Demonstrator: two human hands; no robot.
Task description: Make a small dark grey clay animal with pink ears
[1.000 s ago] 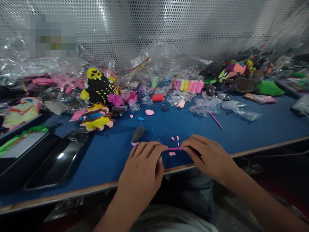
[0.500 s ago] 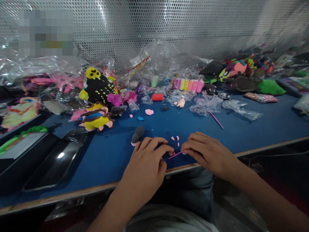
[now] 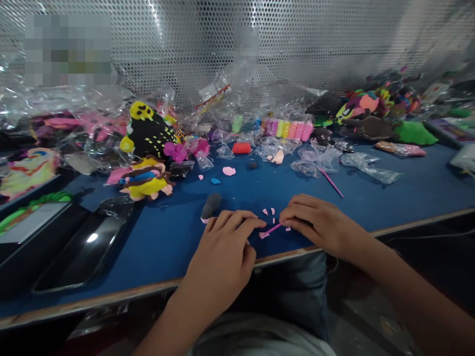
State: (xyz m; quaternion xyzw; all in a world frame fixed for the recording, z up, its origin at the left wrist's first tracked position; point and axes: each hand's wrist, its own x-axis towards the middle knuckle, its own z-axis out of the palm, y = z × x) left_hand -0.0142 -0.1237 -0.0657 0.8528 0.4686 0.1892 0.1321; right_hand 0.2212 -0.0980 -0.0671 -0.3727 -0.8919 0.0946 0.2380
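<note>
Between the fingertips of my right hand (image 3: 315, 222) is a thin pink-purple stick (image 3: 273, 229), slanting down to the left. Its tip touches a small flat piece of pink clay (image 3: 263, 235) on the blue tabletop. My left hand (image 3: 226, 244) rests palm down beside that clay, its fingers stretched out and apart, the index fingertip just above the piece. Just beyond lie a few pink clay bits (image 3: 264, 211), and another pink bit (image 3: 288, 229) sits under my right fingers. A dark grey clay shape (image 3: 212, 204) with a pink edge stands behind my left hand.
Farther back lie a pink clay oval (image 3: 229, 171), a blue lump (image 3: 215, 181) and a red block (image 3: 241, 148). A second purple stick (image 3: 331, 183) touches clear plastic wrappers (image 3: 315, 162). Clay figures (image 3: 148, 180) and a black phone-like slab (image 3: 89, 242) occupy the left. Perforated metal (image 3: 297, 44) closes the back.
The left index finger has lifted slightly off the pink clay, uncovering it. The stick's tip now lies against the clay, and a pink bit shows below my right fingers.
</note>
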